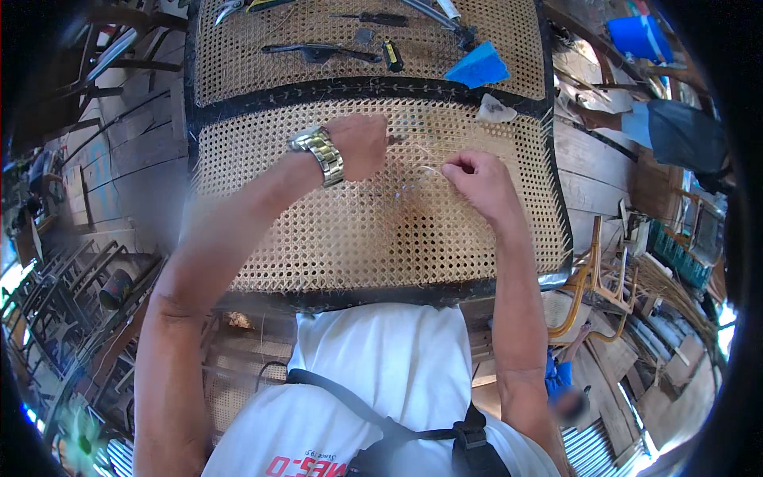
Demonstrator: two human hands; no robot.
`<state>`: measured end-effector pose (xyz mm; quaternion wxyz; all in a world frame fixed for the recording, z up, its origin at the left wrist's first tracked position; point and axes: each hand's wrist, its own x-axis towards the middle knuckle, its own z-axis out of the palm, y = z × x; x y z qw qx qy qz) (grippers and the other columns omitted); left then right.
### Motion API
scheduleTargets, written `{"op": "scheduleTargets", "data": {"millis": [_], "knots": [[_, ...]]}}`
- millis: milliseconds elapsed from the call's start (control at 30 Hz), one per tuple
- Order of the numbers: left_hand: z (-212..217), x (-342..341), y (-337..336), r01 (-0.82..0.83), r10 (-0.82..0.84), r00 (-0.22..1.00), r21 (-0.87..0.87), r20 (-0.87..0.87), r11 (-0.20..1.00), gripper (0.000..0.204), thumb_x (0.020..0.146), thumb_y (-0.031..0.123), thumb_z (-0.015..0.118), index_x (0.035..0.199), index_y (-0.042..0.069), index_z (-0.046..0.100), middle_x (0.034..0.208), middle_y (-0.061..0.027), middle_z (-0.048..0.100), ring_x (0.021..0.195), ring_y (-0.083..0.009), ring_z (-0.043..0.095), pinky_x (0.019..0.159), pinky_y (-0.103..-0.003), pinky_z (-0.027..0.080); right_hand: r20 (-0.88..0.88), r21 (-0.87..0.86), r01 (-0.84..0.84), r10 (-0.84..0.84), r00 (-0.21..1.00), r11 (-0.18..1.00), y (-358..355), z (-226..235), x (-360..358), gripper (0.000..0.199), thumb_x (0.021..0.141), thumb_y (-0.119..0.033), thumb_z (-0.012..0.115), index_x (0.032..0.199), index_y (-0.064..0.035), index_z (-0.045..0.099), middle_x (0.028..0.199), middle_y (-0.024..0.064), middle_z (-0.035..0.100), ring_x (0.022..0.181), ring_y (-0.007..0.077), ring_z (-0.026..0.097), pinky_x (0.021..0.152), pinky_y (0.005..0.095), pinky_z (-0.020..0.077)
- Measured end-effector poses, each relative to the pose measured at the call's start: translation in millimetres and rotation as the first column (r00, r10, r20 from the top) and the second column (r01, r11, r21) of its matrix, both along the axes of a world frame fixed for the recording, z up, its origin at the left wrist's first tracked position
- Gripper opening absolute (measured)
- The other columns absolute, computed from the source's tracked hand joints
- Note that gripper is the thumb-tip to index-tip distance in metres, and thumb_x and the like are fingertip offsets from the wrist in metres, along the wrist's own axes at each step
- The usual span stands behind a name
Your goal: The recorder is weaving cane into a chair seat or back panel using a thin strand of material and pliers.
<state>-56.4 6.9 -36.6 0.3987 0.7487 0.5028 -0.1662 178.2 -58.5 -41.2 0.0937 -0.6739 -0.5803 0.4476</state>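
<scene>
A woven cane panel with black-bound edges lies in front of me. My left hand, a metal watch on its wrist, is closed low over the weave. A small dark tip shows at its fingers; what they hold is mostly hidden. To its right, my right hand pinches a thin pale cane strand, just above the panel. The strand's far end is hard to follow against the weave.
Toward the far side lie a screwdriver, a dark flat tool, a black-and-yellow piece, a blue wedge-shaped piece and a whitish lump. Chair frames crowd the left; a bent-cane frame stands right. Another person is at lower right.
</scene>
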Motion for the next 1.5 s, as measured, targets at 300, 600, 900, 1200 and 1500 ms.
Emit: {"op": "scheduleTargets", "data": {"millis": [300, 600, 900, 1200, 1500], "knots": [[-8, 11, 4, 0.383, -0.368, 0.914, 0.063, -0.172, 0.922, 0.031, 0.101, 0.033, 0.05, 0.107, 0.007, 0.067, 0.086, -0.0128, 0.072, 0.079, -0.029, 0.071, 0.072, -0.044, 0.056, -0.232, -0.156, 0.263, -0.294, 0.927, 0.952, -8, -13, 15, 0.016, 0.083, -0.016, 0.073, 0.087, -0.0006, 0.073, 0.073, 0.0007, 0.065, 0.065, 0.0067, 0.056, 0.06, 0.0238, 0.0452], [35, 46, 10, 0.511, -0.464, 0.83, 0.089, -0.308, 0.855, 0.023, 0.085, 0.017, 0.065, 0.102, 0.005, 0.074, 0.099, -0.0155, 0.074, 0.091, -0.0279, 0.074, 0.071, -0.047, 0.059, -0.068, -0.057, 0.137, -0.141, 0.988, 0.989, -3, 3, 0, 0.011, 0.082, -0.012, 0.073, 0.084, -0.0012, 0.072, 0.074, -0.0016, 0.066, 0.067, 0.0046, 0.056, 0.06, 0.0217, 0.0435], [27, 48, -11, 0.371, -0.348, 0.923, 0.142, -0.163, 0.918, 0.015, 0.089, 0.014, 0.06, 0.089, 0.004, 0.072, 0.085, -0.0156, 0.072, 0.082, -0.0267, 0.073, 0.065, -0.042, 0.057, 0.108, -0.027, 0.069, -0.065, 0.992, 0.997, 7, 18, -8, 0.019, 0.077, -0.02, 0.064, 0.082, -0.0048, 0.073, 0.076, 0.0101, 0.072, 0.071, 0.0203, 0.069, 0.069, 0.035, 0.0531], [-13, 23, -27, 0.143, -0.137, 0.988, 0.091, -0.065, 0.986, 0.02, 0.097, 0.022, 0.057, 0.095, 0.004, 0.066, 0.077, -0.0153, 0.07, 0.072, -0.0261, 0.071, 0.062, -0.041, 0.055, 0.039, -0.165, -0.047, 0.054, 0.998, 0.985, 13, 3, -18, 0.025, 0.078, -0.027, 0.065, 0.088, -0.0078, 0.077, 0.082, 0.0126, 0.074, 0.079, 0.023, 0.071, 0.075, 0.0347, 0.0538], [-23, 9, 26, -0.276, 0.423, 0.904, -0.67, 0.063, 0.689, 0.075, 0.103, 0.061, 0.03, 0.085, 0.003, 0.074, 0.066, -0.0096, 0.071, 0.051, -0.0134, 0.064, 0.048, -0.029, 0.054, 0.389, -0.367, -0.294, 0.433, 0.813, 0.882, 51, 14, -53, 0.031, 0.079, -0.032, 0.073, 0.098, -0.0071, 0.076, 0.105, 0.019, 0.073, 0.098, 0.0337, 0.07, 0.088, 0.046, 0.0544]]}}
